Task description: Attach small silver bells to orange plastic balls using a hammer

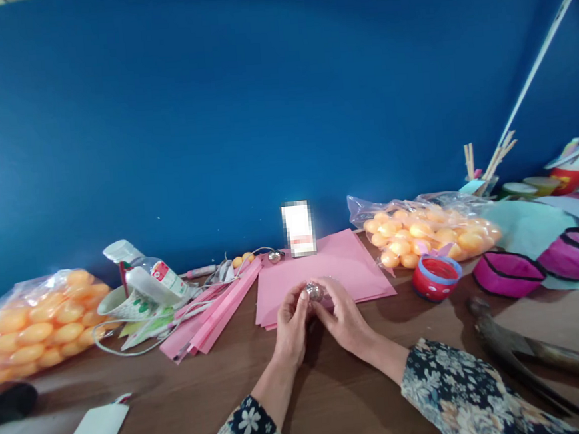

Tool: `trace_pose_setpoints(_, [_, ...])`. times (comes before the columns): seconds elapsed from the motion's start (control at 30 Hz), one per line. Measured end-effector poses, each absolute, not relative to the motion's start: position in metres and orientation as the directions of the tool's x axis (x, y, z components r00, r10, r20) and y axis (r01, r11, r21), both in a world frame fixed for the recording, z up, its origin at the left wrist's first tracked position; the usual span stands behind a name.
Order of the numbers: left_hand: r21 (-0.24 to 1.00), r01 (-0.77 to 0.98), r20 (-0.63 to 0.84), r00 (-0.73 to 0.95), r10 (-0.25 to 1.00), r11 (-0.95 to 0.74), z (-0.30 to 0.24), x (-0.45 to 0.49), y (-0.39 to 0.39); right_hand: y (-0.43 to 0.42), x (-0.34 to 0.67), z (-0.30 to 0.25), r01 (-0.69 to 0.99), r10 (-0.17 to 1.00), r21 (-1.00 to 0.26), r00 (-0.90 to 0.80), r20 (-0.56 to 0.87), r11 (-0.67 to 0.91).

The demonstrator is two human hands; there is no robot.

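Observation:
Both of my hands meet above the near edge of a stack of pink paper sheets. Between their fingertips is a small, shiny silver ball. My left hand closes on its left side, with the thumb against the ball. From the right, my right hand curls its fingers round the ball, which is partly hidden by them. A second silver ball lies at the back edge of the pink sheets, next to a few orange balls.
Bags of orange balls stand left and right. Pink strips, a white cable and a tilted bottle lie left. At right are a red cup, magenta fabric bands and a hammer-like tool.

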State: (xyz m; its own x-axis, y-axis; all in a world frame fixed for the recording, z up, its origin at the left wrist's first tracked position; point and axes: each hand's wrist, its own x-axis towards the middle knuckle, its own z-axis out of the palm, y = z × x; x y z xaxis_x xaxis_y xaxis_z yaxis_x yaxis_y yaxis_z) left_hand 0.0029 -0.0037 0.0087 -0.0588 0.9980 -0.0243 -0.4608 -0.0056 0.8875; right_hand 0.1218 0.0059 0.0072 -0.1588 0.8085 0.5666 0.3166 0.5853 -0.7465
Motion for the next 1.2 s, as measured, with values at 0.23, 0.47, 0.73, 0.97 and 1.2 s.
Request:
trace_pose_setpoints(0.23, [0.908, -0.419, -0.031, -0.052, 0.998, 0.007, 0.0106, 0.0034, -0.0035, 0.0061, 0.1223, 0.0093, 0.315, 0.813, -0.752, -0.153, 0.561, 0.579])
trace_pose_setpoints(0.47, [0.918, -0.397, -0.006, -0.040, 0.999, -0.011, 0.0066, 0.0016, -0.0034, 0.0058, 0.1235, 0.0103, 0.295, 0.829, -0.775, -0.178, 0.529, 0.558])
trace_pose_setpoints(0.73, [0.899, -0.438, -0.003, -0.029, 1.000, -0.010, 0.0092, 0.0025, -0.0040, 0.0054, 0.1222, 0.0104, 0.278, 0.811, -0.762, -0.175, 0.559, 0.585])
trace_pose_setpoints(0.97, [0.904, -0.428, -0.017, -0.020, 1.000, 0.007, 0.0091, 0.0032, -0.0049, 0.0042, 0.1212, 0.0086, 0.287, 0.789, -0.735, -0.207, 0.579, 0.615])
trace_pose_setpoints(1.2, [0.915, -0.403, -0.022, -0.029, 0.999, 0.008, 0.0062, 0.0020, -0.0033, 0.0050, 0.1212, 0.0062, 0.269, 0.795, -0.749, -0.196, 0.574, 0.606])
